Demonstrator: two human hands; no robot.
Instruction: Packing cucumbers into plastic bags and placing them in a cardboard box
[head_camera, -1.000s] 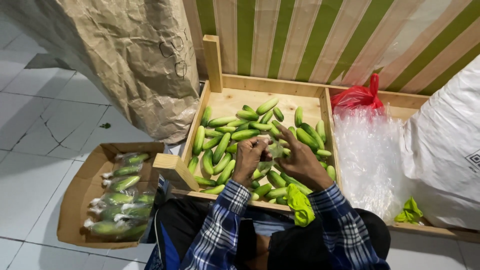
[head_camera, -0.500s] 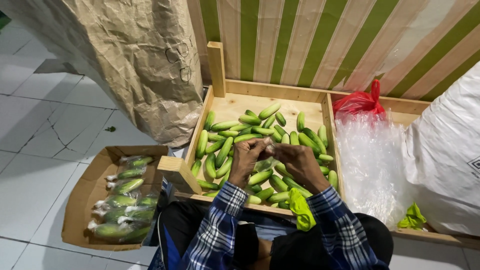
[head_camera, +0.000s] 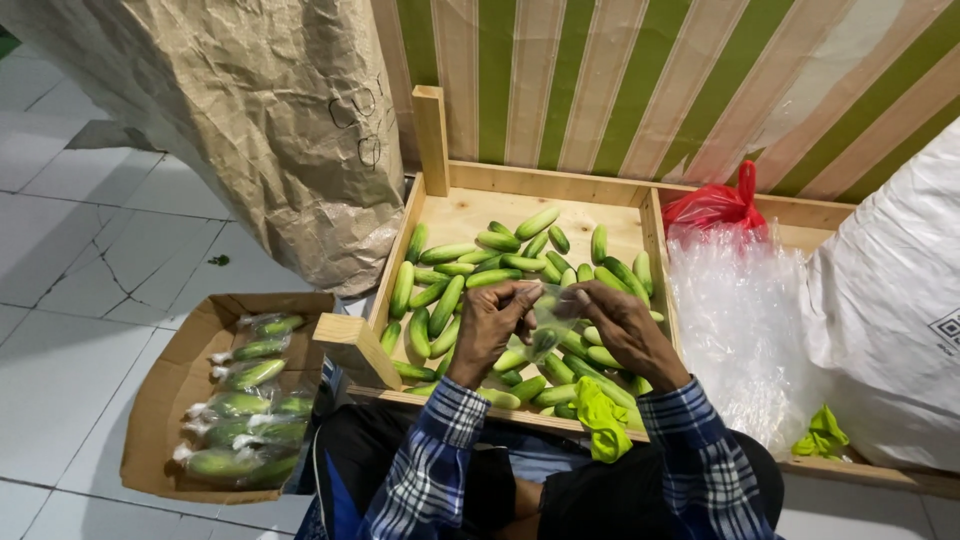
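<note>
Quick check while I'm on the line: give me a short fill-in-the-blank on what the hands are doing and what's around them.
1. Both hands, left hand and right hand, hold a clear plastic ____ between them.
2. The wooden crate is full of green ____.
3. Bagged cucumbers lie in a ____ box on the floor.
4. The knotted bag behind the heap of clear bags is ____.

Missing words: bag; cucumbers; cardboard; red

The left hand (head_camera: 492, 325) and right hand (head_camera: 622, 330) cover several cucumbers (head_camera: 455, 270) lying in the wooden crate (head_camera: 545, 185). What the thin clear bag (head_camera: 548, 315) between the fingers contains is too blurred to tell. The white sack (head_camera: 890, 300) and brown paper sack (head_camera: 240, 120) are cut off by the frame's edges.
</note>
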